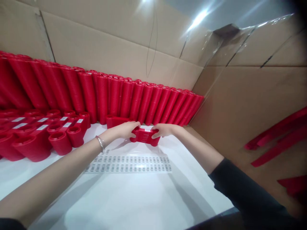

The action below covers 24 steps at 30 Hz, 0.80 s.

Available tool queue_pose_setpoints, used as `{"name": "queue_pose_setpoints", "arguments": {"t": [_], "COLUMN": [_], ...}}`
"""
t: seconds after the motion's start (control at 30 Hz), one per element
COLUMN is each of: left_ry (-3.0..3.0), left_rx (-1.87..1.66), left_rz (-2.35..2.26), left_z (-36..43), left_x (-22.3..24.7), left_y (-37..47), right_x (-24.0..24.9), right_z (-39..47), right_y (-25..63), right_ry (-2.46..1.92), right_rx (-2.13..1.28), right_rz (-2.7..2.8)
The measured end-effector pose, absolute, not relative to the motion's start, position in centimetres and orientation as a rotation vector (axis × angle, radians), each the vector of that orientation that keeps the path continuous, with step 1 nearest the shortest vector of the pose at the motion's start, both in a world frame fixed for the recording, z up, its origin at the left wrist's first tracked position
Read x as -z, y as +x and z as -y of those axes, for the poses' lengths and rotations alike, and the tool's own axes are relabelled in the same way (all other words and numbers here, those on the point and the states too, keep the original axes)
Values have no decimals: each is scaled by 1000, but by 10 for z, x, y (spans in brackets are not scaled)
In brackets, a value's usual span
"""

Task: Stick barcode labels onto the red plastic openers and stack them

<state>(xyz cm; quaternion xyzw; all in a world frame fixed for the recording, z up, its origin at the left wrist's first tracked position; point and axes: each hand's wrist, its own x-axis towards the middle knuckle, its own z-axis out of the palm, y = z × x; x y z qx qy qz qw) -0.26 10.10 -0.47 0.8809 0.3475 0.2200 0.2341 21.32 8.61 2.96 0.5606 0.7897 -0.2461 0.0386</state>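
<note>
A short stack of red plastic pieces (pixel 145 136) is held between my two hands over the white table (pixel 115 198). My left hand (pixel 129 129) grips its left end, with a bracelet on the wrist. At the right end, my right hand (pixel 163 130) is closed on the same stack. A small white label shows on its top. Just in front lies a sheet of small printed labels (pixel 129 164). Behind my left hand rests another low red stack (pixel 117 121).
Tall red stacks (pixel 115 97) line the back of the table. Shorter labelled red stacks (pixel 59 143) stand at the left. Cardboard boxes (pixel 115 46) rise behind and to the right. More red pieces (pixel 278 137) are at the far right.
</note>
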Motion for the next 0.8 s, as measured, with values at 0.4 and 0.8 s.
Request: {"name": "queue_pose_setpoints", "arguments": {"t": [0.4, 0.8], "left_ry": [1808, 1524], "left_rx": [-1236, -1287], "left_rz": [-1113, -1056], "left_z": [-76, -81], "left_x": [39, 46], "left_y": [-32, -39], "right_x": [-9, 56], "right_z": [-113, -154], "right_y": [191, 188], "right_ry": [1977, 2316], "right_rx": [1012, 761], "right_rz": [-2512, -2423]}}
